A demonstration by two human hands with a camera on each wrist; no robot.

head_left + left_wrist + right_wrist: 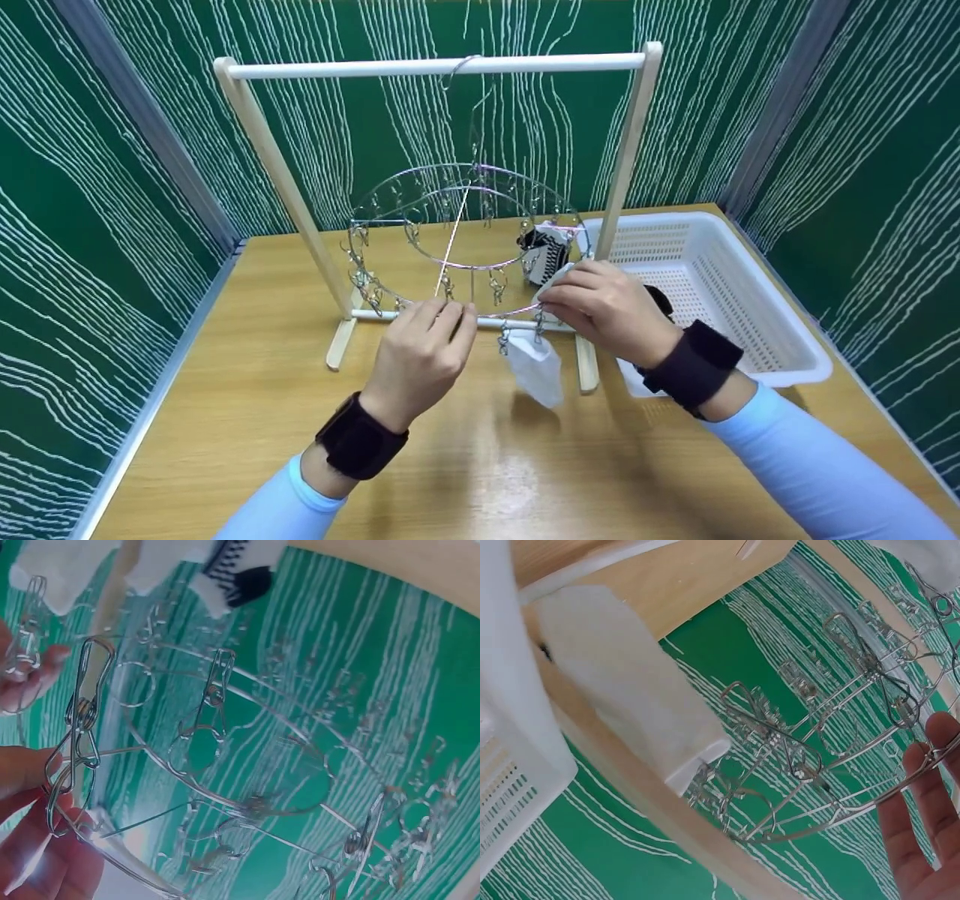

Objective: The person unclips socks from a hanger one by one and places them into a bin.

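Observation:
A round metal clip hanger (472,267) hangs tilted from a rack, with several wire clips around its two rings. My left hand (424,352) grips the near edge of its outer ring; in the left wrist view the fingers (56,862) pinch the wire beside a metal clip (82,716). My right hand (611,307) holds the same ring farther right, its fingers (922,817) at the wire in the right wrist view. A white sock (536,367) hangs from clips between the hands. Behind the right hand hangs a black-and-white patterned sock (551,259).
The wooden rack (259,142) has a white top bar (337,70) and feet on the table (247,420). A white perforated basket (806,367) stands at the right, with a black item (660,298) partly behind the right hand. Green walls with white lines surround the table.

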